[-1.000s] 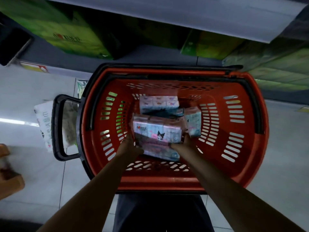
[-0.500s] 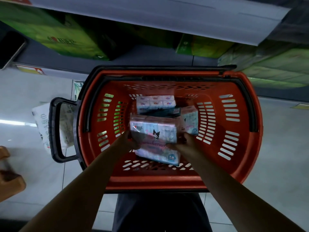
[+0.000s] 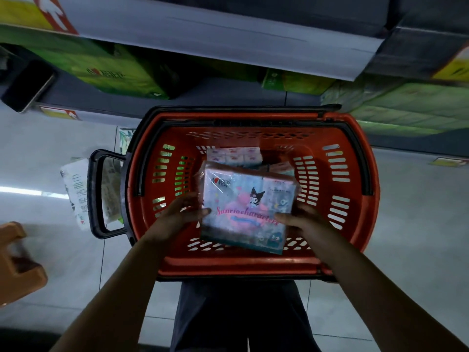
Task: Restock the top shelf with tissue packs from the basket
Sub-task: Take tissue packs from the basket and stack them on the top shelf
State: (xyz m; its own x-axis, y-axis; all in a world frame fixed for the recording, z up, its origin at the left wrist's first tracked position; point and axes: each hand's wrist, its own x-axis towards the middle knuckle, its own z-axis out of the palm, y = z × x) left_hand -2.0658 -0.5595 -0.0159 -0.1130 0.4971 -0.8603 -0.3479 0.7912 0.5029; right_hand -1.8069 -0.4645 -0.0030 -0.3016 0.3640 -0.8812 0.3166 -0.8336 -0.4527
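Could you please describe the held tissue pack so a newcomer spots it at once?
Start at the red basket. Over it, the left hand and right hand grip a tissue pack. Unlike the packs below, it shows pink script and a black cartoon figure.

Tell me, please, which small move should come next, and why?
Probably lift the pack straight up, clear of the basket rim. The left hand and right hand grip its two sides, and it is raised above the other packs but hangs over the basket.
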